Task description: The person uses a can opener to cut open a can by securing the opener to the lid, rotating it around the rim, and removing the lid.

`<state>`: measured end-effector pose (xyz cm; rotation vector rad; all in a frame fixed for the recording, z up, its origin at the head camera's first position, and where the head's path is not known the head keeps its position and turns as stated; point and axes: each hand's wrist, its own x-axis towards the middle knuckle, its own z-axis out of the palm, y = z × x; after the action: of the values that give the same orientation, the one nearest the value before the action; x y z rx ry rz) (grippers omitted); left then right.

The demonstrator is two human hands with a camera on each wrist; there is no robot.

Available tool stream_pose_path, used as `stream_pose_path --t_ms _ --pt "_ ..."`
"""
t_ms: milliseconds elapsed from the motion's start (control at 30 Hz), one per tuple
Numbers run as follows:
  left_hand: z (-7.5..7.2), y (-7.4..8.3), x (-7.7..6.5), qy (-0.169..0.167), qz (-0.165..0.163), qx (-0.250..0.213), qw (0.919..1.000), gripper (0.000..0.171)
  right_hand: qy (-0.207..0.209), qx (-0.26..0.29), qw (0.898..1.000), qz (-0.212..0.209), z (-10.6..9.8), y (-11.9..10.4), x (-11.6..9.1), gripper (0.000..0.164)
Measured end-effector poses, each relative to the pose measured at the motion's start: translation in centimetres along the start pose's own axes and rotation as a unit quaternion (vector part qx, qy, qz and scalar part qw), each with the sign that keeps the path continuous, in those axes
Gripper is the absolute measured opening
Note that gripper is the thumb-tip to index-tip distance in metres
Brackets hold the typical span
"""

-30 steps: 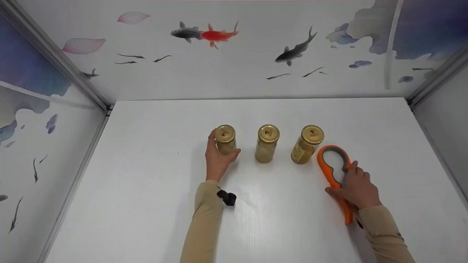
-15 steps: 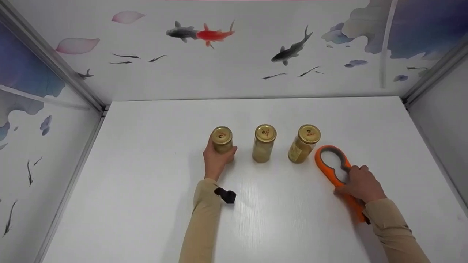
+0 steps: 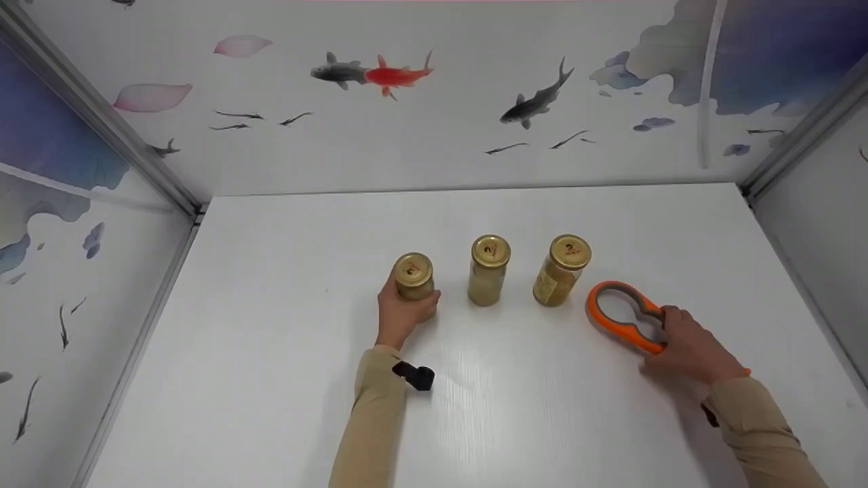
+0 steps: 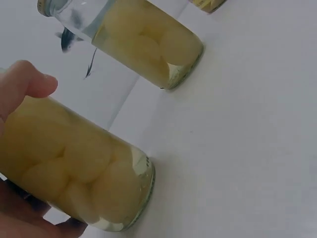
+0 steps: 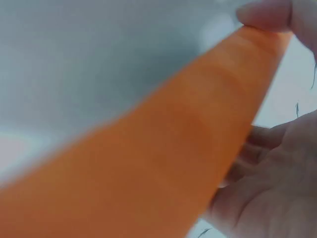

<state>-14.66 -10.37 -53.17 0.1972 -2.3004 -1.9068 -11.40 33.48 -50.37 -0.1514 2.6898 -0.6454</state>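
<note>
My left hand [image 3: 401, 315] grips the leftmost glass jar [image 3: 413, 271] around its side, thumb on the right. In the left wrist view that jar shows pale round pieces in yellowish liquid; whether its base touches the table cannot be told. A second gold-lidded jar [image 3: 487, 274] stands just to its right, and a third jar [image 3: 561, 271], with a yellow label, is farther right. My right hand [image 3: 695, 349] holds an orange jar opener [image 3: 620, 331] by its handle, mostly covered by the hand. Its grey-lined loop points left, toward the third jar. Close up, the orange handle [image 5: 163, 139] is blurred.
A white table [image 3: 271, 379] lies under everything. Behind it rises a back wall [image 3: 407, 149] printed with fish, and side panels with metal corner posts [image 3: 156, 163] close off left and right. A black wrist camera [image 3: 417, 376] sits on the left sleeve.
My right hand has drawn the jar opener rightward and turned it, so its handle now swings out toward the right. My left hand has brought its jar slightly nearer to me.
</note>
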Motion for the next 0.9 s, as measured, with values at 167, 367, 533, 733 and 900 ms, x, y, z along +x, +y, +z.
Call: stream_pose_path --t_ms 167,367,533,733,900 --pt "-0.7 -0.4 -1.0 -0.049 0.009 -0.012 0.9987 0.067 0.046 -0.071 0.995 -0.054 0.5 0.3 -0.3 0.072" --pt "-0.8 0.3 -1.9 -0.091 0.032 -0.006 0.9953 0.065 0.125 -0.121 0.977 -0.124 0.8 0.0 -1.0 0.061" --pt "-0.5 1.3 -2.5 -0.105 0.032 -0.004 0.994 0.065 0.154 -0.129 0.967 -0.156 0.9 -1.0 -1.7 0.066" --pt "0.3 1.9 -3.1 -0.123 0.043 -0.005 0.9915 0.068 0.163 -0.115 0.963 -0.183 0.6 -3.1 -2.1 0.069" --pt "1.1 1.8 -3.5 -0.145 0.042 -0.008 0.9885 0.067 0.189 -0.116 0.947 -0.231 0.2 -5.1 -1.9 0.063"
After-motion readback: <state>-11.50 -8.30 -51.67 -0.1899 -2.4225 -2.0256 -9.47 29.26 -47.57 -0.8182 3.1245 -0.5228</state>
